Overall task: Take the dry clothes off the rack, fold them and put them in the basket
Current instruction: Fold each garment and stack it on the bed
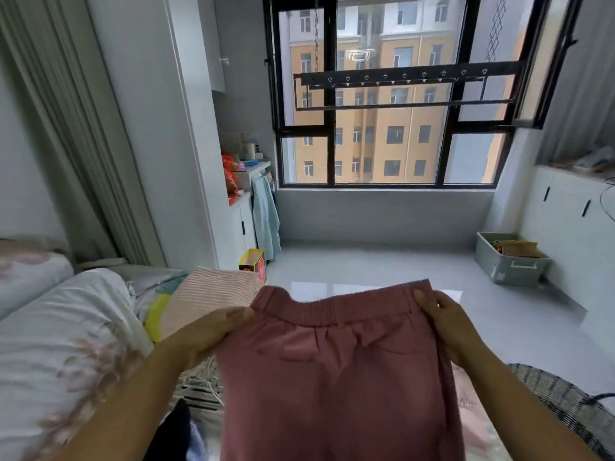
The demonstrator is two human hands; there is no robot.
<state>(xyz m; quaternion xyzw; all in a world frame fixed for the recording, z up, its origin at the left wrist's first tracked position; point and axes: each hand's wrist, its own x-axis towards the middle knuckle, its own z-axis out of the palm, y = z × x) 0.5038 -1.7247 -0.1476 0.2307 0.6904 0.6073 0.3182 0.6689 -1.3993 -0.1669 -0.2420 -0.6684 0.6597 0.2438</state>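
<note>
Trousers (332, 377), pink, hang with the waistband uppermost, stretched flat between both hands over a woven basket (549, 394). Left hand (213, 331) pinches the waistband's left corner, thumb on the front. Right hand (446, 324) pinches the right corner, thumb on the front, fingers hidden behind the cloth. Rack (399, 84) hangs before the window. A striped garment (213, 294) lies on the bed (66, 327).

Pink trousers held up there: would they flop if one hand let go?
Probably floppy: the pink trousers hang limp from the left hand and right hand, puckering under the elastic waistband. Likely light, since pinching fingers alone carry them.
</note>
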